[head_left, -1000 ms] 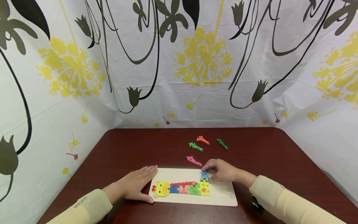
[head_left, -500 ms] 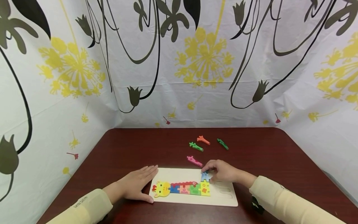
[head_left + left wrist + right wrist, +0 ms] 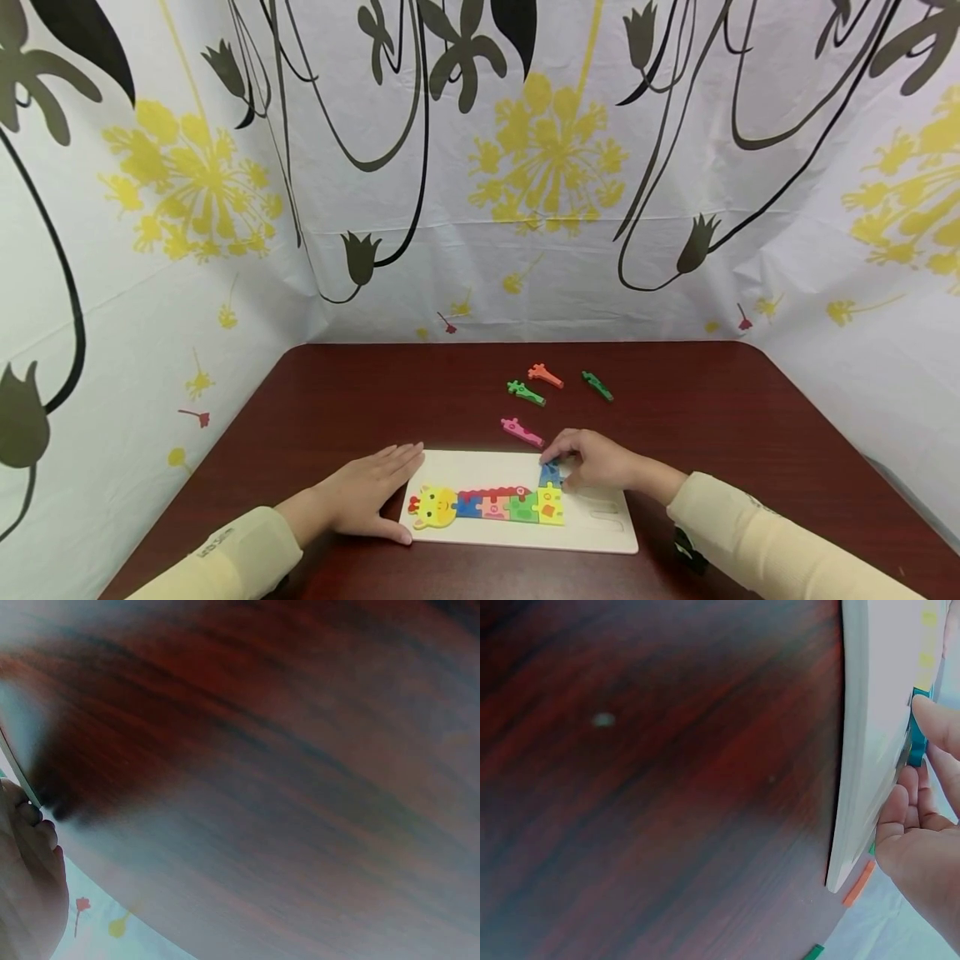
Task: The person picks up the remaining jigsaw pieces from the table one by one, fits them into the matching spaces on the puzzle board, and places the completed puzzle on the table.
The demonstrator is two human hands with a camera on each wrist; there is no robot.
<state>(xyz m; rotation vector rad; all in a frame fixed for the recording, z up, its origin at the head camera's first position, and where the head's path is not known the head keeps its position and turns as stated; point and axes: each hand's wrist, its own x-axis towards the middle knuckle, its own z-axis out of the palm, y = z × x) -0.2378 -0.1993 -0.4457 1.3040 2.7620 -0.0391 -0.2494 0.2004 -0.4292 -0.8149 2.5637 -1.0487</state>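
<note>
A pale wooden puzzle board (image 3: 480,467) lies flat near the front of the table. On it, a giraffe head piece (image 3: 433,507) in yellow joins a row of coloured body pieces, ending in a yellow one (image 3: 550,506). My right hand (image 3: 600,461) pinches a blue puzzle piece (image 3: 550,474) between thumb and fingers, directly above that yellow piece; in the right wrist view the blue piece (image 3: 917,735) shows edge-on at the board. My left hand (image 3: 375,492) rests with fingers extended along the board's left edge.
A pink puzzle piece (image 3: 521,432) lies just behind the board. Farther back are a light green piece (image 3: 526,392), an orange one (image 3: 545,375) and a dark green one (image 3: 597,386). A patterned white cloth (image 3: 555,283) hangs behind the dark red-brown table (image 3: 337,408).
Both hands stay in nearly the same place. The blue piece shifts only very slightly under the right fingers.
</note>
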